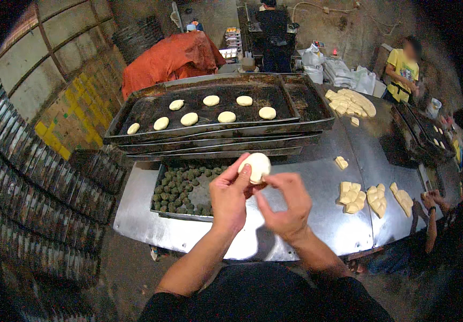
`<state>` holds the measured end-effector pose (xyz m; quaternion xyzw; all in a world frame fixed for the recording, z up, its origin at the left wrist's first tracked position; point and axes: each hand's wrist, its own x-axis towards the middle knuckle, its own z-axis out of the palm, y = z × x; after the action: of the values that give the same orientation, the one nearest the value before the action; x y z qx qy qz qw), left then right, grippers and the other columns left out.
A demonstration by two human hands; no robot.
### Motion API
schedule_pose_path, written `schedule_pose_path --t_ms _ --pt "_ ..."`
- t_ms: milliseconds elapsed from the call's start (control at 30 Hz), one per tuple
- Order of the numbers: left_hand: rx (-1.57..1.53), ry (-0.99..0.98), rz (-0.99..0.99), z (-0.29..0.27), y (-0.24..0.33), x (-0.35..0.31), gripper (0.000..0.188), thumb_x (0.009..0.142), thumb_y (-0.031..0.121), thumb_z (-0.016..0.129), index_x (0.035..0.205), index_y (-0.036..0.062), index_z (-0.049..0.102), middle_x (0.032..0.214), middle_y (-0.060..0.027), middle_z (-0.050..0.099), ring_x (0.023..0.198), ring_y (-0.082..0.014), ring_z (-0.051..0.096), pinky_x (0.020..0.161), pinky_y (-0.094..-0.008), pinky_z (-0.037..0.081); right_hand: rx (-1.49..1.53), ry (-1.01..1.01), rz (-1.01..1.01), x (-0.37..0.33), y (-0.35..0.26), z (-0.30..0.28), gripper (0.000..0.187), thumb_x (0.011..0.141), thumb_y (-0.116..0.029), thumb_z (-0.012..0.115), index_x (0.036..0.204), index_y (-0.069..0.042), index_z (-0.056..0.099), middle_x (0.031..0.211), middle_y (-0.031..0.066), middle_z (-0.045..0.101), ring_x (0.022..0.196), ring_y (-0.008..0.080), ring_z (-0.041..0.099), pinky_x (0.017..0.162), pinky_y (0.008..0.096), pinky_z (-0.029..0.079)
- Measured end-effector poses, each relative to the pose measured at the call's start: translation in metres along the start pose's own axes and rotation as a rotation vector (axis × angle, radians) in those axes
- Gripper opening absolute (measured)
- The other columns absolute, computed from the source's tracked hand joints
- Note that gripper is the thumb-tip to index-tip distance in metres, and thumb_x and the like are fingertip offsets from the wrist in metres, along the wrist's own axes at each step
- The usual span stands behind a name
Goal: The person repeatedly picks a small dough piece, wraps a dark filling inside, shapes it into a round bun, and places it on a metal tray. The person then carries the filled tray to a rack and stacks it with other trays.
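My left hand [228, 201] holds a pale, round, flattened piece of dough [255, 167], with the thumb across its near side and the fingers behind. On the right, my right hand [290, 206] has its thumb and forefinger apart; the forefinger's tip is at the dough's lower right edge, and whether it touches is unclear. Beneath my hands lies a shallow metal tray [159, 213] of small dark green balls [176, 188], partly hidden by my left hand. Beyond it, several flattened dough rounds [189, 118] rest in two rows on a dark baking tray [151, 102].
Cut dough chunks [351, 197] sit on the metal table [317, 225] at right, with a larger dough pile [350, 103] farther back. A co-worker's hand [430, 199] is at the right edge. Stacked trays [33, 198] stand left. Two people [403, 70] [274, 35] are beyond.
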<state>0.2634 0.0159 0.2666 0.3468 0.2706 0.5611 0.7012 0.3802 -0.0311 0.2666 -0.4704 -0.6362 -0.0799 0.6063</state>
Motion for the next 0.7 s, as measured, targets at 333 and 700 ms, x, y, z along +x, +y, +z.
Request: schedule_pose_path --t_ms 333,700 --pt "0.109 -0.116 0.077 -0.001 0.007 0.002 0.032 0.103 0.012 0.058 0.129 -0.0056 0.063 0.112 -0.0112 0.072 0.094 -0.0126 0.067 0.086 -0.0294 0.056 -0.093 0.049 -0.113 0.008 -0.011 -0.009 0.028 0.071 0.000 0.077 0.094 -0.008 0.065 0.087 0.0097 0.063 0.081 0.0287 0.063 0.071 0.0394 0.051" --pt "0.695 -0.397 0.032 -0.023 -0.037 0.016 0.018 0.101 0.012 0.060 0.107 -0.0038 0.064 0.096 -0.0109 0.073 0.078 -0.0141 0.070 0.070 -0.0276 0.055 -0.167 -0.143 -0.001 -0.048 0.002 -0.039 0.033 0.070 0.008 0.063 0.097 -0.006 0.074 0.104 0.0129 0.066 0.097 0.0285 0.063 0.078 0.0384 0.050"
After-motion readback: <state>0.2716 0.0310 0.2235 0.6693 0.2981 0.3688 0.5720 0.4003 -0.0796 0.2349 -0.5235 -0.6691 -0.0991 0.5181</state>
